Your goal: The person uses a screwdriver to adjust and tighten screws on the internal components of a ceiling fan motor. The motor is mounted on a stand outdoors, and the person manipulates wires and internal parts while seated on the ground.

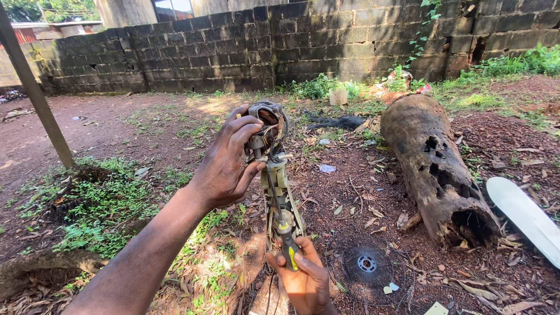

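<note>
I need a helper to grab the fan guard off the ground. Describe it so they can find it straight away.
Start at the big rotten log lying on the reddish dirt right of centre. Just off its lower, hollow end, beside the right hand holding the screwdriver, the fan guard lies flat among dry leaves. It is the only round, dark wire grille with a pale hub; the white blade nearby is solid.

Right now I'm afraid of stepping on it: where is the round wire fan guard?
The fan guard lies flat on the dirt at lower right, beside the right hand and before the rotten log.
</note>
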